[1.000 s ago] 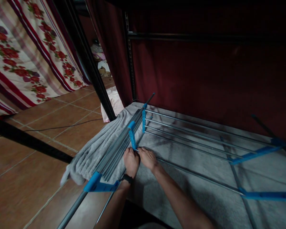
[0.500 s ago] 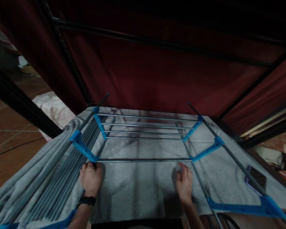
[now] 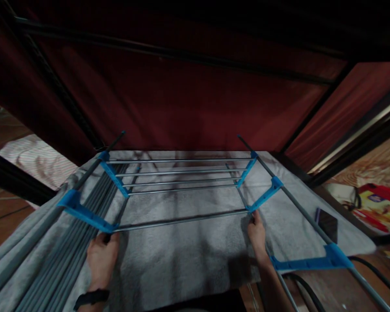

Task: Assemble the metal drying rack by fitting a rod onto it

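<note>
A partly assembled tube rack, with blue plastic brackets and grey metal tubes, lies in the head view. My left hand is closed around the inner left tube, just below the left blue bracket. On the other side, my right hand is closed at the inner right tube, right under the right blue bracket; its fingertips are partly hidden. A single crossbar spans these two brackets, its left end lower in view. Beyond it, several parallel crossbars join the far pair of brackets. A nearer right bracket has no crossbar.
Several loose grey tubes lie bundled at the left on a grey blanket. A phone lies at the right, beyond the outer tube. Dark red fabric on a black frame stands behind. A red package is at far right.
My right hand has gone from resting apart from the frame to closing at the right tube beneath the bracket. My left hand stays at the left bracket. The view has shifted right.
</note>
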Motion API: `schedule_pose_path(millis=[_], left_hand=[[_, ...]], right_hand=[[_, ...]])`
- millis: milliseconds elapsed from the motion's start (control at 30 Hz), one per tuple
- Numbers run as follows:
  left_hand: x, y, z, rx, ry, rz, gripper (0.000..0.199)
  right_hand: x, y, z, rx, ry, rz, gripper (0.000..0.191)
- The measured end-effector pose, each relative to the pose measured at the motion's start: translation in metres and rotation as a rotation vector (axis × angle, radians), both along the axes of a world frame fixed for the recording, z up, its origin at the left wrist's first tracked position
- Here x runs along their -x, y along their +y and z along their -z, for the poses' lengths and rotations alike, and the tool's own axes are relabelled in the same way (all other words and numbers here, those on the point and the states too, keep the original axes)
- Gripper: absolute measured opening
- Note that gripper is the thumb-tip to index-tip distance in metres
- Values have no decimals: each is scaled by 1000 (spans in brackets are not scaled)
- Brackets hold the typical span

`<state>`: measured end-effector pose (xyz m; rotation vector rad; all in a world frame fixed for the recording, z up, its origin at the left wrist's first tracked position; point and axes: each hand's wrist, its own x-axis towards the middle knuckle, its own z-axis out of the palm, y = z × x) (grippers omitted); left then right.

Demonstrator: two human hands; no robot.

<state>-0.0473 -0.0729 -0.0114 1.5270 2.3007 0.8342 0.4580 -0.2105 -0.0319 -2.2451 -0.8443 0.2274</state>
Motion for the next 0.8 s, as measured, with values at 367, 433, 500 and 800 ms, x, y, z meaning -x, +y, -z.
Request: schedule_pose_path(millis=[367, 433, 500, 800], left_hand=[[3, 5, 10, -56, 83, -11, 45], [3, 5, 12, -66, 91, 0, 47], [2, 5, 12, -86, 92, 3, 46], [-7, -5, 3, -164, 36, 43, 36]], right_hand=[[13, 3, -14, 105, 8, 61, 72], [14, 3, -14, 104, 1, 58, 71], [14, 3, -13, 100, -11, 51, 70], [11, 1, 1, 148, -52, 72, 67]])
